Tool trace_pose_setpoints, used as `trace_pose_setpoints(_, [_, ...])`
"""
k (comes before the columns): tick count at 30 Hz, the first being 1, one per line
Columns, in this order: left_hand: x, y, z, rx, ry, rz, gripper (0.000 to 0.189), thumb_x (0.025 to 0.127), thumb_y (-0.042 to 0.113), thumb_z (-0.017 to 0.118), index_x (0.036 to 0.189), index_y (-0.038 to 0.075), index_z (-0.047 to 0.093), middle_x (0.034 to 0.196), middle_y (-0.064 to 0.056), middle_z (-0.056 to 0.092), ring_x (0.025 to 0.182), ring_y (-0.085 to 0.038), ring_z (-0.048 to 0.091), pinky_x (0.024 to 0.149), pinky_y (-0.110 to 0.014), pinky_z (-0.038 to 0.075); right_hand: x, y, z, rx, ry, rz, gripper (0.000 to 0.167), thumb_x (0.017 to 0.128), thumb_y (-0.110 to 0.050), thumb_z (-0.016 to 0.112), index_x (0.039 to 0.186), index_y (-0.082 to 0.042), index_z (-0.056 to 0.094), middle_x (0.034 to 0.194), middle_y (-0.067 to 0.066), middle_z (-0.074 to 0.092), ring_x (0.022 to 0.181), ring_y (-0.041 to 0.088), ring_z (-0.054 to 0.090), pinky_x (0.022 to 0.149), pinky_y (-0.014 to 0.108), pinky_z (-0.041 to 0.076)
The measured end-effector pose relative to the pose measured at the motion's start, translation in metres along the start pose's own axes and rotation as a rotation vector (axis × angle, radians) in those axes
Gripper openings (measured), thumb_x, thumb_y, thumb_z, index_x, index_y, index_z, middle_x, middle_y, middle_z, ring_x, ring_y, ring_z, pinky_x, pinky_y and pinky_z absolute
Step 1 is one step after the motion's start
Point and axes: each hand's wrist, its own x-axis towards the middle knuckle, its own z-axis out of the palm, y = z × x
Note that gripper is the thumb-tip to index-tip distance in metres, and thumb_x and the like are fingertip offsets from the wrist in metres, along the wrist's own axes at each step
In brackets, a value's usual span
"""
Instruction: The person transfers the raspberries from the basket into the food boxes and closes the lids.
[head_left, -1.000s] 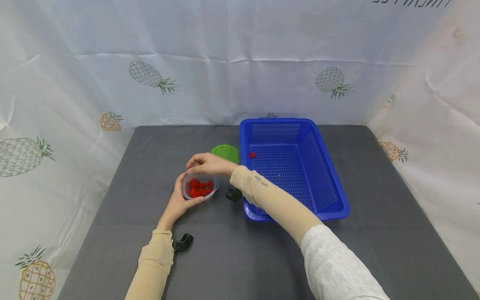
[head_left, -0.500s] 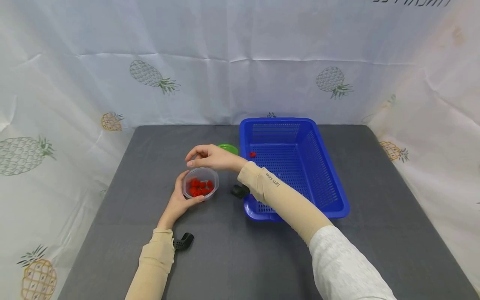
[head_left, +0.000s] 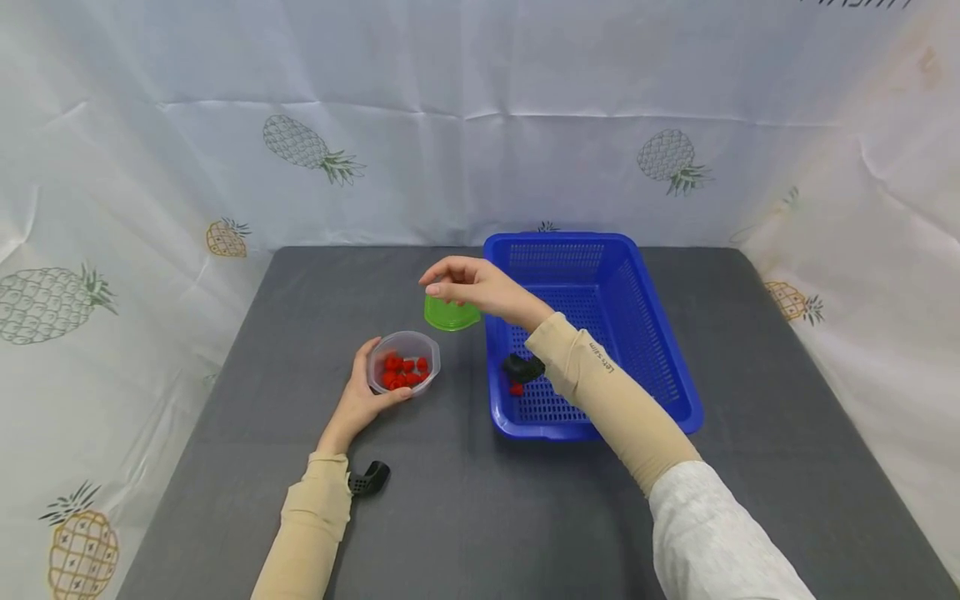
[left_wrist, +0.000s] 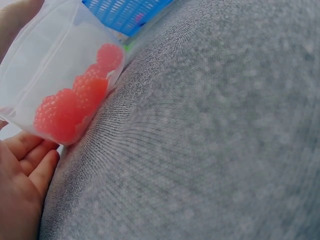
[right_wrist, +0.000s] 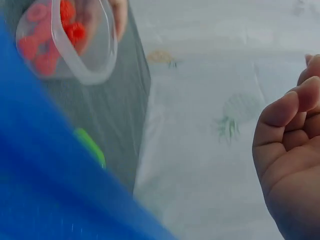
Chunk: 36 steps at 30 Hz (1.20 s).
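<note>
A clear plastic tub (head_left: 405,343) stands on the table at centre left with several red raspberries (head_left: 395,362) in it. My left hand (head_left: 358,406) grips its side, thumb at the near rim and fingers around the far side. Loosely curled fingers of my right hand (head_left: 483,287) hover over the green lid (head_left: 450,317) and the blue basket's left rim; I see nothing held in the right wrist view. One raspberry (head_left: 516,389) lies in the front left of the blue basket (head_left: 656,333). My right forearm and hand hide part of the basket.
The dark grey table (head_left: 450,508) runs up to a white pineapple-print cloth (head_left: 420,183) behind and at both sides. Each wrist wears a black camera mount (head_left: 370,478); the right one hangs over the basket.
My right hand has moved from above the tub rightward and away, towards the basket, uncovering the green lid. My left hand keeps holding the tub in place.
</note>
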Motion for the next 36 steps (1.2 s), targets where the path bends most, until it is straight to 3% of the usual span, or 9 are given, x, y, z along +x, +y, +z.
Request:
trace_pose_setpoints(5, [-0.004, 0.012, 0.0, -0.035, -0.018, 0.038, 0.094, 0.076, 0.011, 0.076, 0.146, 0.014, 0.014, 0.143, -0.018, 0.04, 0.133, -0.032, 0.034, 0.112, -0.053, 0.019, -0.013, 0.008, -0.019, 0.065, 0.088, 0.01, 0.03, 0.092, -0.025, 0.058, 0.118, -0.008, 0.059, 0.088, 0.002, 0.06, 0.081, 0.024, 0.051, 0.073, 0.036, 0.044])
trace_pose_setpoints(9, [-0.009, 0.026, -0.001, -0.031, -0.027, 0.053, 0.092, 0.076, 0.009, 0.074, 0.145, 0.009, 0.014, 0.142, -0.02, 0.041, 0.132, -0.033, 0.036, 0.112, -0.052, 0.021, -0.024, 0.014, -0.03, 0.089, 0.112, 0.014, 0.029, 0.092, -0.023, 0.059, 0.117, -0.008, 0.059, 0.084, 0.008, 0.056, 0.08, 0.031, 0.047, 0.07, 0.035, 0.044])
trace_pose_setpoints(18, [-0.011, 0.032, -0.001, -0.04, -0.029, 0.049, 0.09, 0.077, 0.01, 0.074, 0.145, 0.01, 0.015, 0.142, -0.02, 0.04, 0.133, -0.034, 0.034, 0.113, -0.052, 0.02, -0.045, 0.025, -0.056, 0.127, 0.188, -0.001, 0.03, 0.092, -0.021, 0.058, 0.118, -0.007, 0.058, 0.083, 0.0, 0.054, 0.076, 0.019, 0.045, 0.07, 0.028, 0.041])
trace_pose_setpoints(32, [-0.011, 0.03, 0.0, -0.038, -0.025, 0.048, 0.09, 0.077, 0.01, 0.074, 0.146, 0.01, 0.014, 0.142, -0.02, 0.04, 0.133, -0.034, 0.033, 0.113, -0.053, 0.02, -0.039, 0.082, -0.08, 0.074, 0.361, 0.144, 0.023, 0.092, -0.031, 0.058, 0.11, -0.018, 0.063, 0.072, -0.002, 0.046, 0.065, 0.019, 0.039, 0.064, 0.03, 0.035])
trace_pose_setpoints(36, [-0.012, 0.03, 0.0, -0.056, -0.03, 0.058, 0.09, 0.078, 0.008, 0.073, 0.145, 0.01, 0.014, 0.143, -0.021, 0.039, 0.132, -0.034, 0.034, 0.112, -0.052, 0.02, -0.032, 0.096, -0.082, 0.042, 0.419, 0.217, 0.033, 0.087, -0.041, 0.062, 0.11, -0.017, 0.063, 0.081, 0.0, 0.052, 0.078, 0.03, 0.045, 0.073, 0.038, 0.04])
